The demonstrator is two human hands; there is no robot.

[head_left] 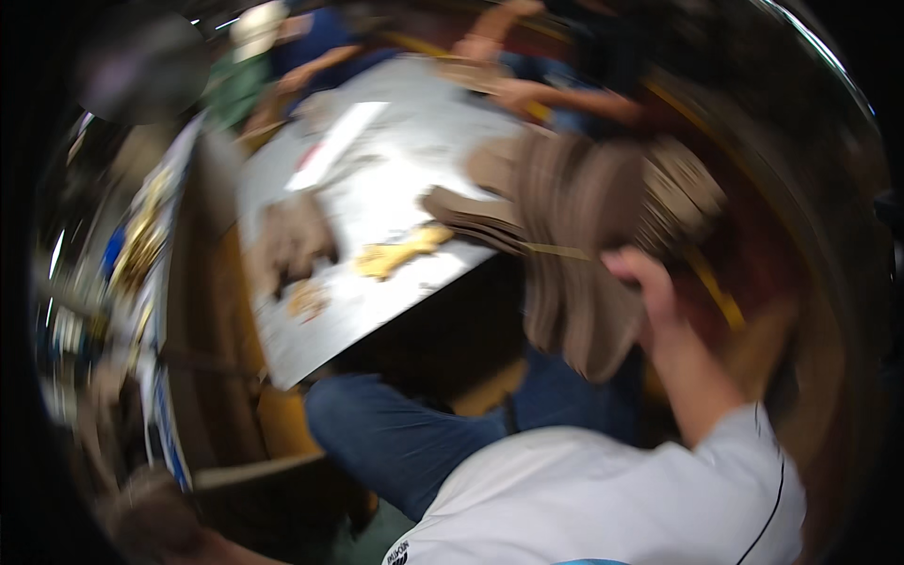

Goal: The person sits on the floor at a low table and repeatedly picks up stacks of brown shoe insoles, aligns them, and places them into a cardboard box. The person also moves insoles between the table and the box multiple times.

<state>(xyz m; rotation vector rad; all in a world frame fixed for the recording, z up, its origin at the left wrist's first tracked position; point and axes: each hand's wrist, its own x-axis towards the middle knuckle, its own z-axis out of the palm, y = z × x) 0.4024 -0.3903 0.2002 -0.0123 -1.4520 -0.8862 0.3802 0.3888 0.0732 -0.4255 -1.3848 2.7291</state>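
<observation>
My right hand (654,287) grips the edge of a bundle of brown sole-shaped pieces (603,202), its thumb on top. A thin tan band runs across the bundle, which is upright beside the table's right end. Low at the left edge, my left hand (155,513) is smeared and dark brown; I cannot make out its fingers or anything in it. More brown sole-shaped pieces (471,217) lie stacked at the table's near edge, beside the bundle. On the metal table (358,325) are a crumpled brown heap (294,240) and a yellow glove-like piece (403,250).
A white strip (341,141) lies across the table. Behind the bundle stands a stack of tan-edged pieces (683,193). Two other people work at the far side, one person's hands (499,71) holding a brown piece. A bin-like wall (198,273) borders the left.
</observation>
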